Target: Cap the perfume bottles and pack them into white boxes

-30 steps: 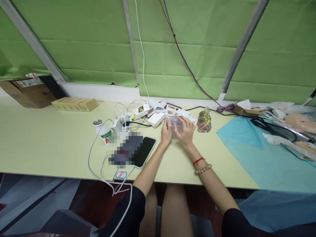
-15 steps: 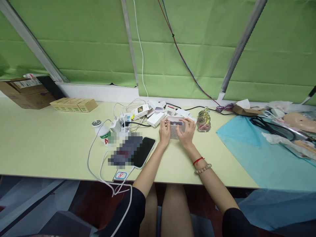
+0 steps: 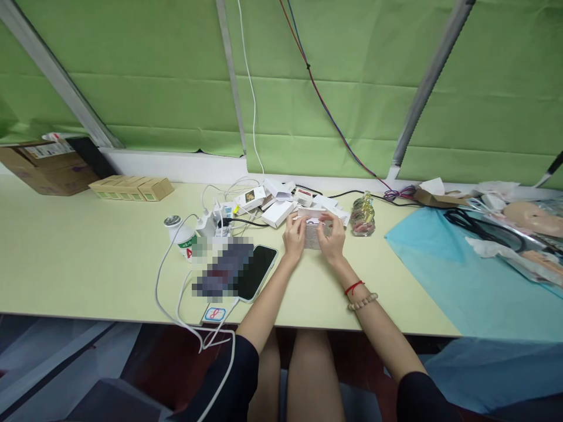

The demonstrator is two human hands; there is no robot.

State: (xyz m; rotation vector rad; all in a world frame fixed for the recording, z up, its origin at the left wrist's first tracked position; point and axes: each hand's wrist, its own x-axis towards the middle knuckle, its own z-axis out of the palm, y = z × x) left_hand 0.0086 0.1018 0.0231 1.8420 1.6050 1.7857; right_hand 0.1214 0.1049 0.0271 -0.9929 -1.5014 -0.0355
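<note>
Both of my hands grip a small clear plastic box (image 3: 313,234) at the middle of the pale green table (image 3: 88,258). My left hand (image 3: 294,237) clasps its left side, fingers curled over the top edge. My right hand (image 3: 333,239) clasps its right side the same way. The box rests on or just above the tabletop; I cannot tell which. Right behind it lie several small white boxes (image 3: 278,212).
A glass bottle (image 3: 363,216) stands just right of my hands. A black phone (image 3: 257,269), a white bottle (image 3: 181,234) and charger cables (image 3: 176,293) lie to the left. A blue sheet (image 3: 461,269) with tools covers the right. Yellow boxes (image 3: 132,187) and a cardboard box (image 3: 48,164) sit far left.
My hands have shifted slightly on the clear box, with the fingertips now closing over its top edge. Nothing else has moved.
</note>
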